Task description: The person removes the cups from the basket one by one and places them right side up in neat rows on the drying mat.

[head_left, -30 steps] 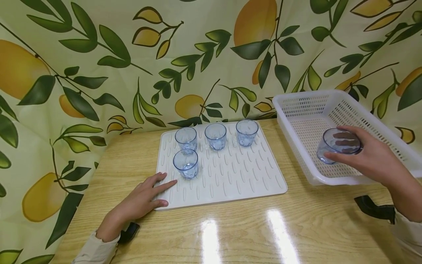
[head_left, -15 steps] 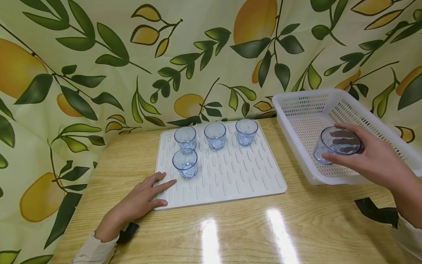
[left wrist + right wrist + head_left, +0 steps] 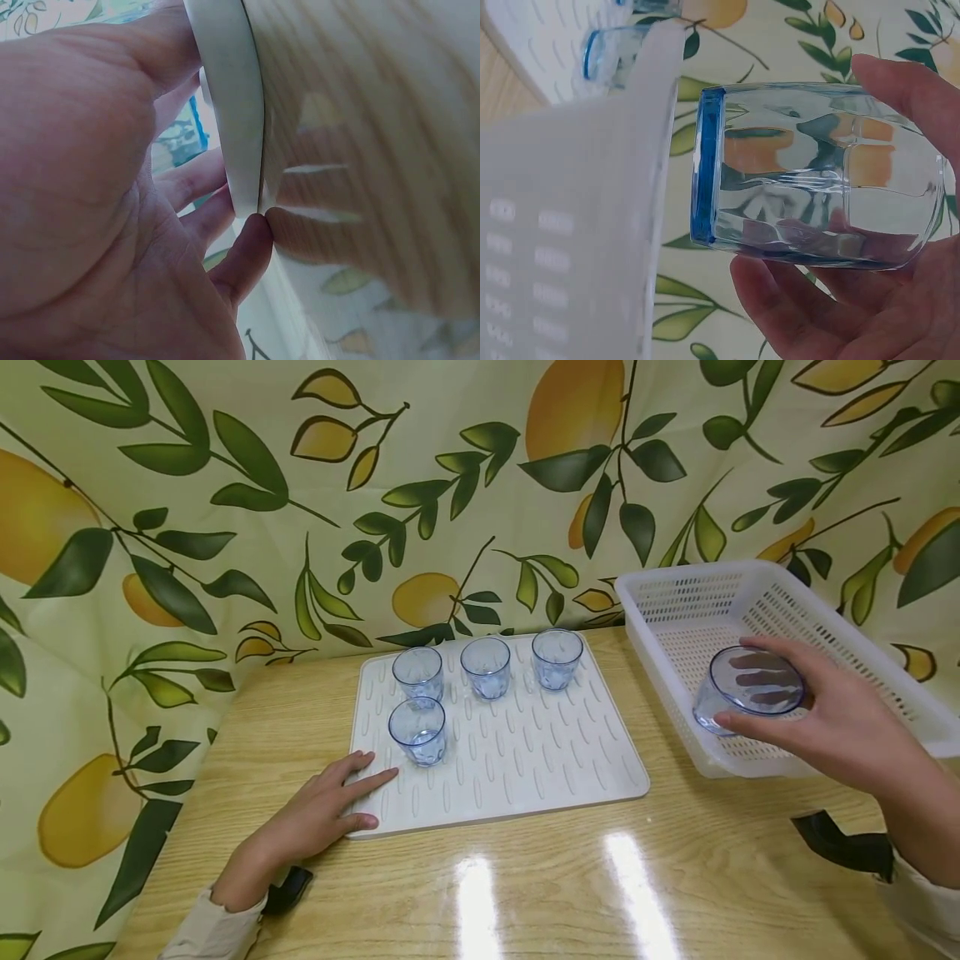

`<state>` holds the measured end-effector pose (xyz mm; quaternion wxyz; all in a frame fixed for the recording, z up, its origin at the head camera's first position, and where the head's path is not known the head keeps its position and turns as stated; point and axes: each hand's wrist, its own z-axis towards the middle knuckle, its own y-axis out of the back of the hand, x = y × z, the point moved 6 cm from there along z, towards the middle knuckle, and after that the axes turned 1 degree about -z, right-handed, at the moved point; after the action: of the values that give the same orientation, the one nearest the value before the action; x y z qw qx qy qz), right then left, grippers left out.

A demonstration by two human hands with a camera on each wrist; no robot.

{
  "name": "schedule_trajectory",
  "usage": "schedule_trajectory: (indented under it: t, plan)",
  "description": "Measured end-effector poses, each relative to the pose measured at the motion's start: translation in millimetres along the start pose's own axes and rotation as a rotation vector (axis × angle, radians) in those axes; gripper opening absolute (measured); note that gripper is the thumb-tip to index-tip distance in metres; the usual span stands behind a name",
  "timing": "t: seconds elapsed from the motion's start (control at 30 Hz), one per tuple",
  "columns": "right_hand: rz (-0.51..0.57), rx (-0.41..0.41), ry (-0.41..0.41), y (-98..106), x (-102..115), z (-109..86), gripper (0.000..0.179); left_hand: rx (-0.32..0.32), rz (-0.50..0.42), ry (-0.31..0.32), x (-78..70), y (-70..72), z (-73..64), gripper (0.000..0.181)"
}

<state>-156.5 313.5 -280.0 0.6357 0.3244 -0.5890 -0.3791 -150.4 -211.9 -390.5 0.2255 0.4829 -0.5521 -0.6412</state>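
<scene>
My right hand (image 3: 847,718) grips a clear blue-tinted drinking glass (image 3: 708,703) over the near left part of a white perforated basket (image 3: 637,610). Its thumb lies along the near side and its fingers show through the glass from behind. In the right wrist view, the glass (image 3: 780,172) sits between thumb and fingers, beside the basket wall (image 3: 577,165). My left hand (image 3: 311,814) rests with spread fingers on the left edge of a white ridged drying mat (image 3: 540,768). The left wrist view shows its fingers around the mat's edge (image 3: 236,112).
Several matching glasses stand on the mat: a back row with a left glass (image 3: 417,670), a middle glass (image 3: 486,667) and a right glass (image 3: 557,658), plus a front-left glass (image 3: 417,731). A lemon-patterned cloth (image 3: 300,527) hangs behind the wooden table (image 3: 555,877).
The right hand has carried the glass slightly left within the basket area, toward its left wall. The left hand stays at the mat's edge. The head view has shifted a little.
</scene>
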Motion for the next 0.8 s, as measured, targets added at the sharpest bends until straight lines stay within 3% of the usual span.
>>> schedule_trajectory:
  t: [0.4, 0.8]
  plan:
    - [0.046, 0.042, 0.097, -16, 37, -1.4, 0.092, 0.009, -0.01, 0.018, -0.2, 0.7, 0.5, 0.062]
    - [0.152, 0.152, 0.23, -71, 85, -5.8, 0.09, 0.019, -0.017, 0.02, 1.3, -0.1, 1.4, 0.063]
